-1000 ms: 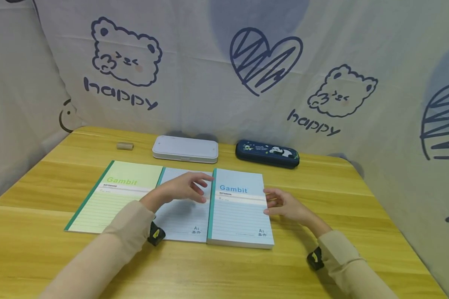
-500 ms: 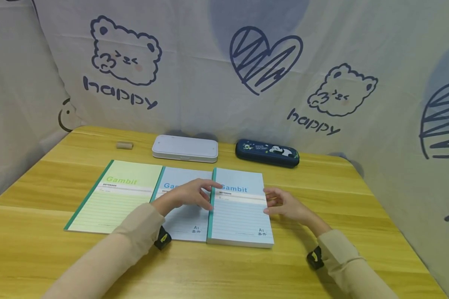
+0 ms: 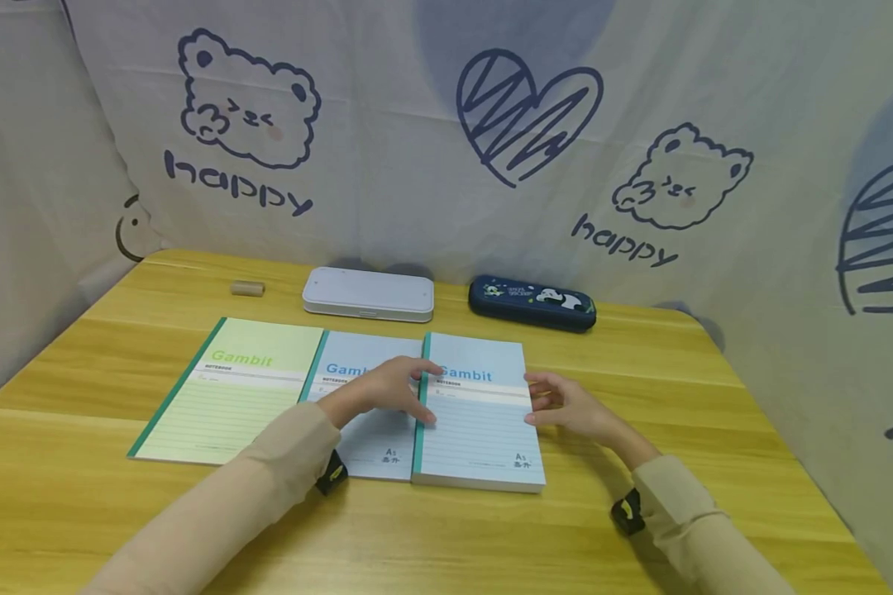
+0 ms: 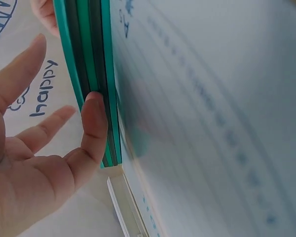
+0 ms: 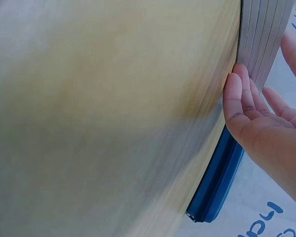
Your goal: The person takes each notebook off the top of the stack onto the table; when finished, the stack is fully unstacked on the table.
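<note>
A stack of notebooks with a light blue "Gambit" cover (image 3: 484, 438) lies in the middle of the table, thicker than those beside it. My left hand (image 3: 394, 387) is at its green spine, thumb and index finger over the cover's left edge in the head view. The left wrist view shows one fingertip against the layered spines (image 4: 91, 44). At the opposite side, my right hand (image 3: 576, 413) has its fingertips at the page edges (image 5: 264, 34), fingers gently bent. Directly left lies another blue notebook (image 3: 368, 450), partly hidden by my left hand, then a yellow-green notebook (image 3: 249, 405).
Behind the notebooks stand a white pencil case (image 3: 368, 293) and a dark blue panda pencil case (image 3: 532, 304). A small tan cylinder-like piece (image 3: 248, 288) lies at the back left of the wooden table (image 3: 640, 355). A printed curtain (image 3: 387, 207) hangs behind.
My left hand has moved right and slightly toward me, from over the middle blue notebook to the stack's spine. The right hand and the notebooks have stayed in place.
</note>
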Demonstrator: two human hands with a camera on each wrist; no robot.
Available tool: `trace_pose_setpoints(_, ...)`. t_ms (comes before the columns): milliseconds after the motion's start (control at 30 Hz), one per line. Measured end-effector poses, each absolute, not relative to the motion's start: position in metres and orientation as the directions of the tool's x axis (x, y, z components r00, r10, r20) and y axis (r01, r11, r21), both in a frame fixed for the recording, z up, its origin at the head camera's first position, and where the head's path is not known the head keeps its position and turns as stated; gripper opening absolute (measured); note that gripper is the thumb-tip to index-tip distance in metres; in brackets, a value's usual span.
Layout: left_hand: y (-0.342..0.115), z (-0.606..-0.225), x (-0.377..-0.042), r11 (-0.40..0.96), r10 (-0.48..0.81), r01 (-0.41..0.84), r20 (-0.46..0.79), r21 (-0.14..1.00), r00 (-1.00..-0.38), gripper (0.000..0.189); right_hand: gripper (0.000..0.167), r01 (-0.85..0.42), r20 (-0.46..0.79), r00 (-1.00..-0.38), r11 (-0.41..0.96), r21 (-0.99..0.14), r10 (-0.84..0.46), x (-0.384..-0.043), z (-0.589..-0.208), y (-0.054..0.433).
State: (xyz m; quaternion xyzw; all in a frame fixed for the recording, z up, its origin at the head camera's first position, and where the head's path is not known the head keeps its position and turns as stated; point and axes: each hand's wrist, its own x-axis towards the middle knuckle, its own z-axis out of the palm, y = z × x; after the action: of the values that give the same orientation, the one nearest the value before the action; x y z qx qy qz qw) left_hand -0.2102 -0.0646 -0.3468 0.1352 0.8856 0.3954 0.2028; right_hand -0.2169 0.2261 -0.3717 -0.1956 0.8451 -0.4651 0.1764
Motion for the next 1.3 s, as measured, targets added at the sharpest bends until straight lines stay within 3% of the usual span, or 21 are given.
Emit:
trace_pose_setpoints(667,-0.0565,-0.3517,-0.2105,0.755,0.383,0.145,-0.252,0.639,-0.889,0.085,0.065,-0.171,-0.116,-0.860,0.495,-0.852,-0.497,-0.2174,-0.3702,0.2259)
trace_pose_setpoints(1300,-0.0600,-0.3480,-0.2081,0.684,0.403,0.111,-0.246,0.721,-0.882,0.079,0.064,-0.180,-0.116,-0.858,0.503,-0.845,-0.501,-0.2158,-0.3694,0.2247)
